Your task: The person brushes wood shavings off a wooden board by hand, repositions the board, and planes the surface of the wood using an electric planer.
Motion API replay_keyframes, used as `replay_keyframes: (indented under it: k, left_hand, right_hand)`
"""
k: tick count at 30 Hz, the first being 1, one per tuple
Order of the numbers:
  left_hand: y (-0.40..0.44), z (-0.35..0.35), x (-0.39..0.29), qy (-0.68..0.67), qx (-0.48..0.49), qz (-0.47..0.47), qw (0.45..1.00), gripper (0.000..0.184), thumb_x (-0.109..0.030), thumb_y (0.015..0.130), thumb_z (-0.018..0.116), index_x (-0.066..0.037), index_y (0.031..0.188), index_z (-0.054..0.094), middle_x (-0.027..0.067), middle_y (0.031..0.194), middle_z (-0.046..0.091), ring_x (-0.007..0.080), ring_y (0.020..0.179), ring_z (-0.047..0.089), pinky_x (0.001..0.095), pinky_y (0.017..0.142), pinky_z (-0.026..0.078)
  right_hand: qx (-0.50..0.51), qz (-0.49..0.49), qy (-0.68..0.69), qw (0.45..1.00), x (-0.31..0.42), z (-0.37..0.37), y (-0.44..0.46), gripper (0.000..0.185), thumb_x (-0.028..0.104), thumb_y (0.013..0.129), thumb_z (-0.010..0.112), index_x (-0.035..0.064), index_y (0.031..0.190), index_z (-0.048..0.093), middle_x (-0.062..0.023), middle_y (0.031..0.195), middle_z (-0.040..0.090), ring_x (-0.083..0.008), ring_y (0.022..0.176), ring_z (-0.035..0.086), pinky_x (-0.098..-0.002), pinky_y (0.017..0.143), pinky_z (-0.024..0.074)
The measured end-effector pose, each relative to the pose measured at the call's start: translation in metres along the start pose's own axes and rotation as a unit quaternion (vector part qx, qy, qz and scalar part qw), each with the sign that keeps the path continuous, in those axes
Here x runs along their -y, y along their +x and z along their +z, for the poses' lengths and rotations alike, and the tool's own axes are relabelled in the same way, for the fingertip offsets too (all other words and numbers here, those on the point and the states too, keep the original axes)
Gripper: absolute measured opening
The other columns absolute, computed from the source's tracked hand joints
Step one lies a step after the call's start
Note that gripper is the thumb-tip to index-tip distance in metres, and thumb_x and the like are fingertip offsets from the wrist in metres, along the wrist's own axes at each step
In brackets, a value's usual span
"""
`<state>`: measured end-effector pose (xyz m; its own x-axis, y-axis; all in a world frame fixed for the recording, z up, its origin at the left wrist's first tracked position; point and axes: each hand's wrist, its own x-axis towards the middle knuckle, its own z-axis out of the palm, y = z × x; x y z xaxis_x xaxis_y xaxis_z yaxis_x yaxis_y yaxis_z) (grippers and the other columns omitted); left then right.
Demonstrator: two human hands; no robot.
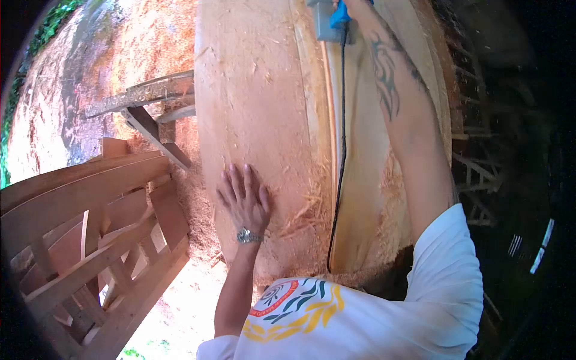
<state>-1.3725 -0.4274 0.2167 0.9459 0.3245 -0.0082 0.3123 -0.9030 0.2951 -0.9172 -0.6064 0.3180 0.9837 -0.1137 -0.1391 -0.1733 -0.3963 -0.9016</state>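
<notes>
Tan wooden slab fills the centre; the left hand lies flat on it. Top centre, the right hand grasps a blue-and-grey power tool, apparently mid-surfacing; guiding it calls for keeping the thin black cord clear.

1 printed emblem appears on the white shirt, its curved red band carrying small pale lettering beside green and yellow leaf shapes. The lettering is too small and blurred for a sure reading, as is the wristwatch dial.
</notes>
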Motion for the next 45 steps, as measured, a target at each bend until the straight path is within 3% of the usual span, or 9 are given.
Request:
replay_keyframes:
  k: [6,11,15,23,29,31,35,37,45]
  left_hand:
    - [0.001,-0.006,0.002,-0.018,0.0,0.0,1.0,0.066,-0.04,0.097,0.059,-0.018,0.158,0.045,0.0148,0.169,0.03,0.0362,0.158,0.022,0.0579,0.126,0.006]
    - [-0.002,-0.014,-0.001,-0.048,-0.009,-0.005,0.999,0.065,-0.041,0.097,0.058,-0.023,0.158,0.046,0.0117,0.169,0.033,0.0351,0.157,0.024,0.0578,0.126,0.008]
    - [-0.003,-0.016,-0.002,-0.048,-0.05,0.002,0.998,0.064,-0.041,0.097,0.057,-0.023,0.158,0.046,0.0114,0.169,0.033,0.0341,0.157,0.026,0.0583,0.126,0.009]
    - [-0.011,0.01,0.007,0.0,-0.092,0.038,0.995,0.064,-0.04,0.096,0.058,-0.021,0.156,0.047,0.0124,0.166,0.036,0.0343,0.154,0.03,0.0622,0.123,0.02]
    - [-0.014,0.025,0.012,0.032,-0.116,0.04,0.992,0.064,-0.048,0.1,0.05,-0.023,0.158,0.044,0.0111,0.168,0.034,0.0328,0.157,0.025,0.0613,0.124,0.015]
    - [-0.013,0.028,0.01,0.031,-0.118,0.04,0.992,0.064,-0.05,0.1,0.048,-0.023,0.159,0.044,0.0103,0.168,0.033,0.0323,0.157,0.024,0.0606,0.125,0.013]
    - [-0.014,0.031,0.013,0.03,-0.124,0.041,0.991,0.063,-0.05,0.1,0.048,-0.025,0.158,0.044,0.0094,0.168,0.034,0.032,0.157,0.024,0.0594,0.125,0.011]
    - [-0.014,0.029,0.012,0.031,-0.125,0.041,0.991,0.063,-0.05,0.1,0.048,-0.025,0.157,0.045,0.0093,0.168,0.035,0.032,0.157,0.025,0.0593,0.125,0.011]
    - [-0.012,0.018,0.006,0.01,-0.106,0.029,0.994,0.061,-0.047,0.099,0.05,-0.023,0.155,0.048,0.0113,0.166,0.037,0.0334,0.156,0.026,0.059,0.125,0.012]
  right_hand:
    - [0.024,-0.015,0.042,0.999,0.008,0.017,0.1,0.049,0.05,0.091,0.075,0.0114,0.066,0.058,-0.0014,0.051,0.055,-0.0153,0.043,0.055,-0.0342,0.045,0.0438]
    - [0.018,-0.065,0.039,0.997,0.025,-0.009,0.067,0.05,0.051,0.092,0.074,0.0112,0.066,0.058,-0.0017,0.052,0.055,-0.0156,0.044,0.055,-0.0344,0.045,0.0443]
    - [0.024,0.009,0.061,0.998,-0.013,-0.082,-0.143,0.04,0.045,0.09,0.08,0.0081,0.094,0.065,0.0008,0.061,0.057,-0.0135,0.044,0.051,-0.0332,0.044,0.0418]
    - [0.019,0.137,0.129,0.982,-0.076,-0.221,-0.573,0.024,0.026,0.099,0.071,0.0037,0.105,0.064,0.001,0.073,0.059,-0.0071,0.05,0.049,-0.0257,0.044,0.0361]
    - [-0.096,0.18,0.132,0.97,-0.185,-0.243,-0.822,0.02,0.018,0.094,0.075,0.0014,0.101,0.066,-0.0018,0.079,0.061,-0.0101,0.062,0.054,-0.0278,0.056,0.0421]
    - [-0.054,0.161,0.064,0.983,-0.169,-0.253,-0.845,0.027,0.018,0.087,0.082,0.001,0.102,0.066,-0.0026,0.082,0.064,-0.0147,0.077,0.061,-0.0318,0.07,0.0502]
    - [-0.06,0.273,0.15,0.948,-0.153,-0.24,-0.831,0.026,0.02,0.087,0.081,0.002,0.096,0.064,-0.0003,0.079,0.06,-0.0135,0.075,0.059,-0.0329,0.069,0.0487]
    - [-0.066,0.225,0.112,0.966,-0.186,-0.231,-0.825,0.026,0.022,0.09,0.079,0.0021,0.093,0.063,0.0011,0.075,0.058,-0.0137,0.073,0.057,-0.0339,0.069,0.0477]
    - [-0.071,0.155,0.097,0.98,-0.147,-0.187,-0.66,0.027,0.025,0.093,0.077,0.0057,0.084,0.062,-0.0003,0.072,0.058,-0.0134,0.067,0.053,-0.0338,0.061,0.0429]
